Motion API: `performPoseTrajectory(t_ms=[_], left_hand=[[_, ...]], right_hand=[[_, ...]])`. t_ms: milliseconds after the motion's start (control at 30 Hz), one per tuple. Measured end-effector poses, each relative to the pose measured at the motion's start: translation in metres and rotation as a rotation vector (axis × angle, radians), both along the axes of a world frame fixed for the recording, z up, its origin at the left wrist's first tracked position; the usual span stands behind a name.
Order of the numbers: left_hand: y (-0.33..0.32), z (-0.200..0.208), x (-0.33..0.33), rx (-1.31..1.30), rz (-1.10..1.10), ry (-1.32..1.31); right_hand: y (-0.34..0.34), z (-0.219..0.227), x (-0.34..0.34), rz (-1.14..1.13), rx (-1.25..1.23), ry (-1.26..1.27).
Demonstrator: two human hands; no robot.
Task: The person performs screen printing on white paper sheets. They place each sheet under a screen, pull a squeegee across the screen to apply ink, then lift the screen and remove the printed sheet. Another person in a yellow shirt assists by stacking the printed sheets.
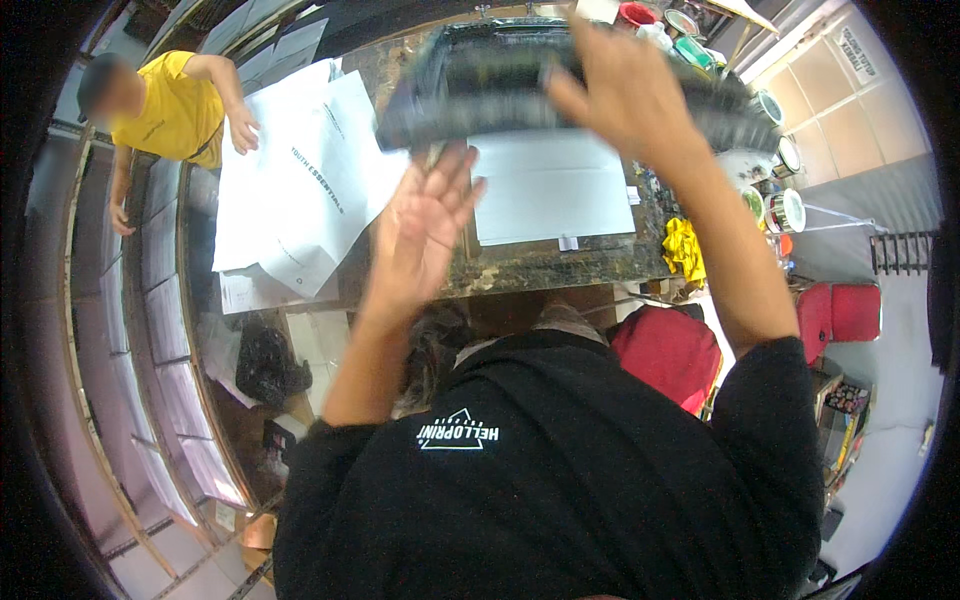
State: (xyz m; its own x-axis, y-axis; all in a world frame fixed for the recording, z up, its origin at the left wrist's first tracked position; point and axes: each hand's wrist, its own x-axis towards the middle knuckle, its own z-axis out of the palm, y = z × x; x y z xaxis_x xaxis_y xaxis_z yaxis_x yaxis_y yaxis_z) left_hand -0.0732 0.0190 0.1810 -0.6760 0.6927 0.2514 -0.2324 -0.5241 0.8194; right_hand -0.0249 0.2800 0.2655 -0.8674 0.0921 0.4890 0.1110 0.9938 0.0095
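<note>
A dark, black-stained frame [480, 90], blurred by motion, is tilted over the far part of the work table. It looks like a printing screen. Under its near edge a white flat sheet [550, 190] lies on the table. My left hand [425, 220] is open, palm showing, its fingertips close to the frame's near left edge; whether they touch it I cannot tell. Raised over the right part of the frame is my right hand [630, 95], smeared by motion, thumb apart from the fingers and nothing visible in it.
Large white printed sheets [290, 190] cover the table's left side, where a person in yellow [180, 105] stands with a hand at them. A yellow cloth [683, 250] lies at the right edge, near several paint tubs [785, 210]. Red chairs [665, 350] stand nearby, racks [165, 300] at left.
</note>
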Motion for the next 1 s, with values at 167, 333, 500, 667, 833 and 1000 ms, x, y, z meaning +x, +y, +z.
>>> performPoseTrajectory(t_ms=[167, 333, 500, 667, 833, 1000], left_hand=[[-0.023, -0.082, 0.069, -0.258, 0.161, -0.837], [-0.034, -0.197, 0.061, -0.419, 0.024, -1.026], [-0.008, -0.205, 0.053, -0.665, 0.144, -1.114], [-0.006, -0.212, 0.061, -0.753, 0.225, -1.124], [-0.002, -0.207, 0.063, -0.817, 0.278, -1.124], [0.0, -0.186, 0.068, -0.779, 0.323, -1.099]], right_hand=[[-0.012, -0.124, 0.072, 0.164, -0.088, -0.48], [-0.033, -0.261, 0.107, 0.162, -0.35, -0.499], [-0.025, -0.299, 0.091, 0.19, -0.222, -0.36], [0.046, -0.315, -0.04, 0.208, -0.148, -0.32], [0.132, -0.32, -0.211, 0.153, -0.193, -0.299], [0.209, -0.272, -0.306, 0.247, -0.25, -0.507]])
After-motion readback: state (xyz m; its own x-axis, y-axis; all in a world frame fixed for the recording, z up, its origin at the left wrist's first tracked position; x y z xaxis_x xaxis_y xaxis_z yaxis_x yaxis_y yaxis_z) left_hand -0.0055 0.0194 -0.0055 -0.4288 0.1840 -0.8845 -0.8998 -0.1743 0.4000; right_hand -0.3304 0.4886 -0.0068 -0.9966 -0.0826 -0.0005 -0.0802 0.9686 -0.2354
